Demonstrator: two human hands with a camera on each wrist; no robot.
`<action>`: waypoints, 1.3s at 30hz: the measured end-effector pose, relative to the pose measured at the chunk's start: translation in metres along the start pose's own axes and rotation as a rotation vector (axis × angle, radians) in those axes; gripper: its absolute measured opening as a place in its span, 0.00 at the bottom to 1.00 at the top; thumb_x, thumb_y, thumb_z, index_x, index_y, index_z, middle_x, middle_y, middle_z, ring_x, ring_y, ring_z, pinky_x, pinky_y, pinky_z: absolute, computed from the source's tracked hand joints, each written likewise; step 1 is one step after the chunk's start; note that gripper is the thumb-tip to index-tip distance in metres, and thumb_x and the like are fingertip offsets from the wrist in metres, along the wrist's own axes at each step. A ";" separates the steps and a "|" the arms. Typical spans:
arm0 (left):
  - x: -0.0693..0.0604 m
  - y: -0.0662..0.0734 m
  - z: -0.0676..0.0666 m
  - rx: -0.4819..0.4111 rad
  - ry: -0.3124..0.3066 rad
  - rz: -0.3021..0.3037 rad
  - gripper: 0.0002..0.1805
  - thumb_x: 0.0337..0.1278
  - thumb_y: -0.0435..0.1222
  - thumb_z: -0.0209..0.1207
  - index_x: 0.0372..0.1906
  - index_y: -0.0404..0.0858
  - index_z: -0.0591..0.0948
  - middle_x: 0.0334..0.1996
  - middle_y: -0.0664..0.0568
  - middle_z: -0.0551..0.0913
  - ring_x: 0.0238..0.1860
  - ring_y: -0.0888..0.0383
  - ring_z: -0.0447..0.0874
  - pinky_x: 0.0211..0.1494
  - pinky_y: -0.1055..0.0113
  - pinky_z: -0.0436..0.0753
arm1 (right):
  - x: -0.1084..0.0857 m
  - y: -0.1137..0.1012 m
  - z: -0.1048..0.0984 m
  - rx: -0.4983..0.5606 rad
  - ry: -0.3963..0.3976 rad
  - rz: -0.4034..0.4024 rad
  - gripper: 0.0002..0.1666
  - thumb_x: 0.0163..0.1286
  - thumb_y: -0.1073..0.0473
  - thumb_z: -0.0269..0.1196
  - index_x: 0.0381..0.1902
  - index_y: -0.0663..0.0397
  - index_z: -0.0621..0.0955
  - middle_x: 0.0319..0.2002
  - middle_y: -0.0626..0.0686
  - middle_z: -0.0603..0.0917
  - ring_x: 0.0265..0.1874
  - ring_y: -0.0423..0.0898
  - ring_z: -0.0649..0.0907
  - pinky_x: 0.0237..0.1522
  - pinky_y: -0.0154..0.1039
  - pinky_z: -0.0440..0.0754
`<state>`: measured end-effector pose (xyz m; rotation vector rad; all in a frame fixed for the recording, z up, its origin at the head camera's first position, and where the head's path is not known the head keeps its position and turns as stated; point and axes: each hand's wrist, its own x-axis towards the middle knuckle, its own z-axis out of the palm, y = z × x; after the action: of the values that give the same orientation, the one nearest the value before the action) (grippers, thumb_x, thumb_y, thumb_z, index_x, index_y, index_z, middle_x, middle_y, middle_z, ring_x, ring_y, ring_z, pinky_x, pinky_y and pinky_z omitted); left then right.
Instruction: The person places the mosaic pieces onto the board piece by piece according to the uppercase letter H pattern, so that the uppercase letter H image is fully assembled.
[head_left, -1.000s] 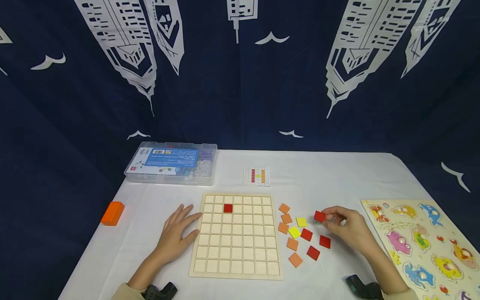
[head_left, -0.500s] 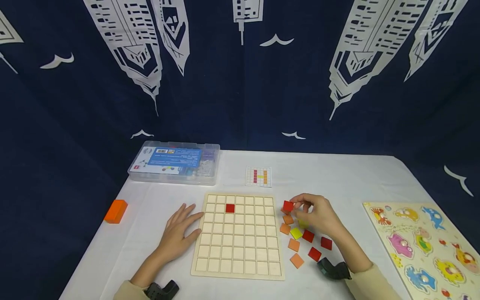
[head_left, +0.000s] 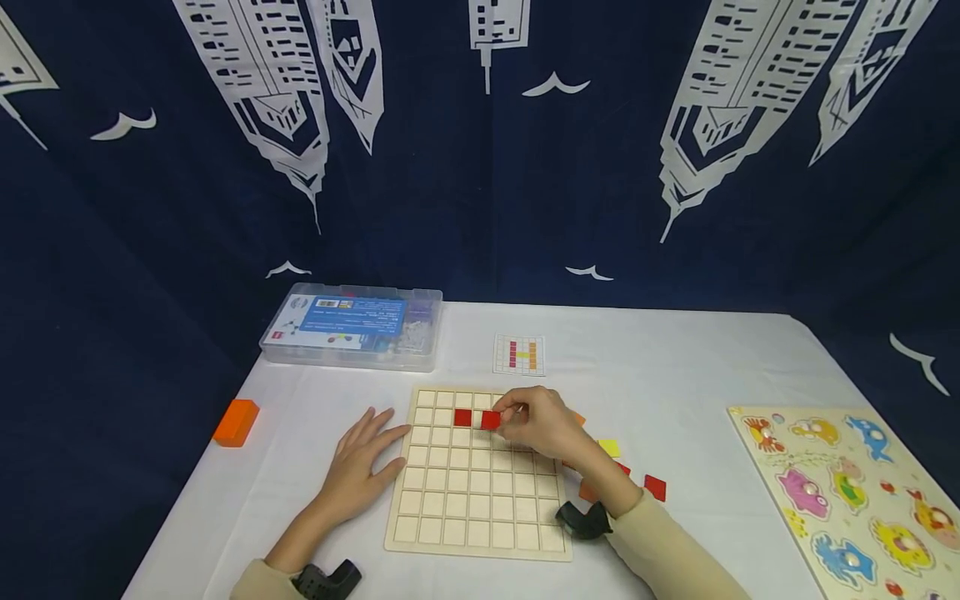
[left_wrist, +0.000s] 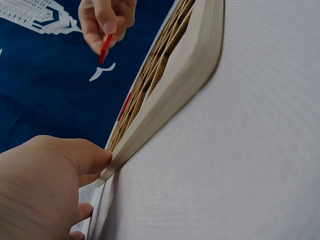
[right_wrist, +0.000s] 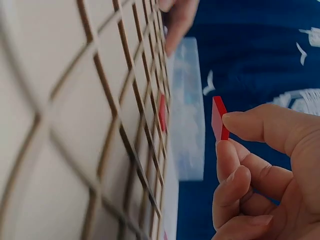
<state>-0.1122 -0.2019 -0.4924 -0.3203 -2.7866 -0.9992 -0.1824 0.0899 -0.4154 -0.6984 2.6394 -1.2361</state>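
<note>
A wooden grid board [head_left: 443, 506] lies on the table with one red tile [head_left: 462, 417] in a cell of its second row. My right hand [head_left: 546, 427] is over the board's upper part, pinching another red tile [head_left: 491, 420] between thumb and fingers; in the right wrist view this held tile [right_wrist: 219, 119] is raised off the board. With relaxed, spread fingers, my left hand [head_left: 355, 475] rests at the board's left edge; the left wrist view shows its thumb touching the board's side [left_wrist: 145, 127]. Orange, yellow and red tiles [head_left: 655, 487] lie right of the board, partly hidden by my right arm.
A small card with a coloured grid pattern [head_left: 519, 355] lies behind the board. At the back left is a clear plastic case [head_left: 352, 323], with an orange block [head_left: 236, 422] nearer the left edge. An animal puzzle board [head_left: 847, 492] lies at the right.
My right hand has moved left from beside the loose tiles to above the board, carrying the red tile. My left hand has stayed at the board's edge. The head view has shifted slightly.
</note>
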 end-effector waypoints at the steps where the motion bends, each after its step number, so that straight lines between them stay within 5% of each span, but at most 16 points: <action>1: 0.000 0.000 0.000 0.000 0.001 0.000 0.24 0.57 0.37 0.64 0.61 0.41 0.79 0.71 0.38 0.66 0.76 0.36 0.49 0.72 0.34 0.47 | 0.003 -0.002 0.005 -0.002 -0.015 0.000 0.12 0.52 0.69 0.69 0.36 0.56 0.85 0.27 0.45 0.82 0.20 0.38 0.73 0.24 0.29 0.72; 12: -0.001 0.001 -0.001 0.006 0.010 0.019 0.25 0.57 0.36 0.64 0.61 0.42 0.79 0.71 0.39 0.66 0.76 0.35 0.50 0.72 0.34 0.48 | 0.018 -0.008 0.033 -0.103 -0.066 -0.005 0.09 0.52 0.65 0.71 0.33 0.53 0.85 0.24 0.41 0.82 0.21 0.35 0.76 0.25 0.30 0.72; 39: 0.000 0.004 -0.003 0.013 0.009 0.049 0.24 0.59 0.37 0.62 0.62 0.40 0.78 0.70 0.39 0.68 0.75 0.35 0.52 0.74 0.36 0.49 | 0.021 -0.010 0.036 -0.125 -0.093 -0.017 0.09 0.52 0.64 0.72 0.34 0.54 0.84 0.23 0.40 0.82 0.24 0.35 0.77 0.32 0.31 0.74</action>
<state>-0.1106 -0.2010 -0.4877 -0.3789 -2.7620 -0.9693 -0.1855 0.0497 -0.4299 -0.7790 2.6570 -1.0225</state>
